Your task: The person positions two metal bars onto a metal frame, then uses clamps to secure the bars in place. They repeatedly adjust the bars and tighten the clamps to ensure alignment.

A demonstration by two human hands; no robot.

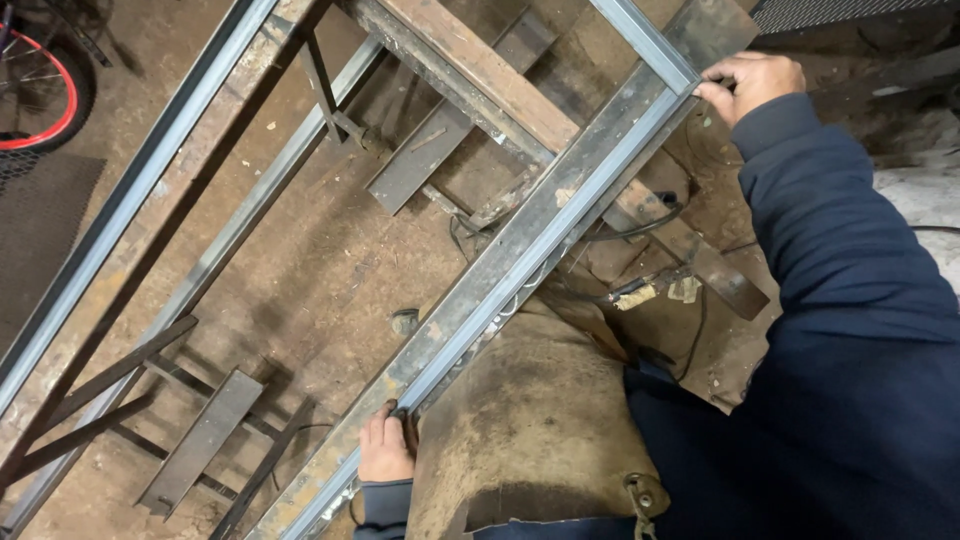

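Judging by the grip at both ends: steadying a long metal rail (pixel 520 268) in place, seemingly lining it up along the rusty frame (pixel 215 255) beneath. Runs diagonally across the middle of the frame, from bottom centre up to the upper right, where it meets a second pale rail (pixel 645 40) at a corner. Calls next, most likely, for keeping both ends pressed flush and that corner square before letting go of either.

At the upper right, right hand (pixel 752 85) curled over the end of the rail, fingers bent round its edge, grasping it at the corner. At the bottom centre, left hand (pixel 385 452) half closed, fingertips pinching the lower stretch of the same rail, thumb side against the metal.

Just right of the lower hand, a stained leather apron (pixel 530 430), touching the rail's edge. Under the upper stretch, a dark cable (pixel 640 232) and a wooden plank (pixel 480 70). At the far upper left, part of a bicycle wheel (pixel 40 90), well apart, on a dirt floor (pixel 330 280).
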